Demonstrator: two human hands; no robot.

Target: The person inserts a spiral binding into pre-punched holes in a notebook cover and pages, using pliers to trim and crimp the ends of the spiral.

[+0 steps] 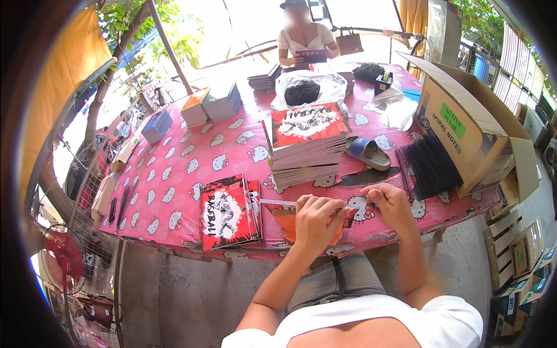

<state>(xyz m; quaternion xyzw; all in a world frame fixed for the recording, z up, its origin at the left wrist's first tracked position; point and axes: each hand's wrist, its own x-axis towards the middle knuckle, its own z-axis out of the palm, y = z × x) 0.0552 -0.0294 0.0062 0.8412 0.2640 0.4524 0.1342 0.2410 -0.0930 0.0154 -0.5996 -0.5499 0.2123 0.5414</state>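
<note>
Notebooks lie in piles before us on a table [154,209] spread with a pink, cat-patterned cover. The orange notebook [284,223] at the near edge, just right of a low pile of red-covered notebooks [225,217], is partly hidden by our left hand [318,219]. That hand's fingers bend together over its far part, where a pale strip [277,202] runs out leftward; we cannot tell whether they pinch it or only press down. Our right hand [391,207] hovers just beside, fingers curled and thumb near the forefinger; we cannot tell whether anything thin is clamped between them. Beyond our hands we see a tall stack of red-topped notebooks [307,153], with a blue slipper [369,153] beside it on the right. Farther right, a heap of black binding coils [428,167] lies against an open cardboard box [470,127]. Across the table, behind a white plastic bag [333,94] holding a dark bundle [301,91], we see a co-worker [306,36] with a dark booklet [311,55] in hand.
</note>
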